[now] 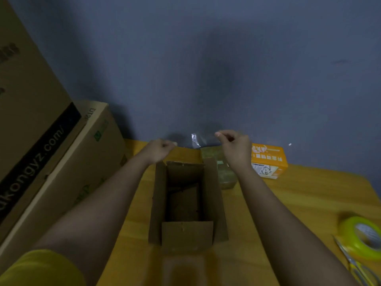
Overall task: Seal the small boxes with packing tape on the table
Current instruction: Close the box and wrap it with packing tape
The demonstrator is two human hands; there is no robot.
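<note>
Small brown cardboard box sits open on the yellow wooden table, flaps up. Left hand and right hand raised beyond it, fingers curled, pinching a clear tape strip — hard to confirm. Risk: slack strip folding onto itself — flaps unclosed.

Wooden table, lower frame. On it: open box at centre; tape roll and scissors at lower right; orange carton and wrapped bundle at the far edge.
</note>
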